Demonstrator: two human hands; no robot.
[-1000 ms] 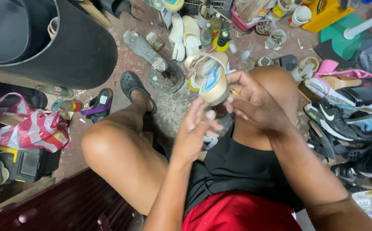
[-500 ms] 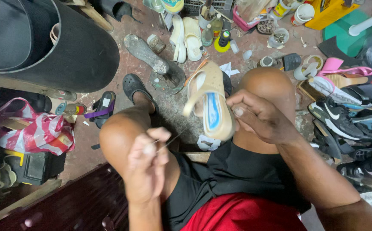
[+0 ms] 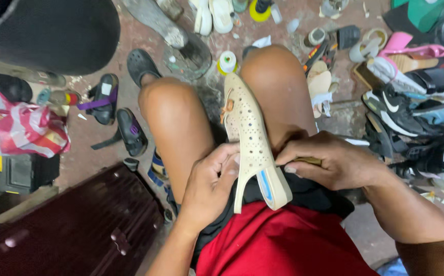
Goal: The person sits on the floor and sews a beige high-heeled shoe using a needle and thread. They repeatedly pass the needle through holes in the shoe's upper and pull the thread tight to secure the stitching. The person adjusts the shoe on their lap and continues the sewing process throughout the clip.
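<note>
One cream slingback shoe (image 3: 250,135) lies lengthwise in the person's lap between the two bare knees, toe pointing away, heel end toward the red shirt (image 3: 278,243). Its upper looks like soft leather, punched with many small holes, with a tan bow near the toe and a blue patch on the insole at the heel. The left hand (image 3: 209,186) is curled against the shoe's left edge, fingers closed on it. The right hand (image 3: 329,163) presses the shoe's right edge with narrow, pinched fingers, which also hold a thin brownish piece I cannot make out. Left of the lap stands a dark red wooden cabinet (image 3: 74,230) with round knobs. Farther out, on the stained concrete floor (image 3: 130,41), lie two black sandals (image 3: 117,110), a black clog (image 3: 141,65), a small spool (image 3: 227,61), and to the right a heap of black sneakers (image 3: 401,112) beside a pink shoe (image 3: 416,50).
</note>
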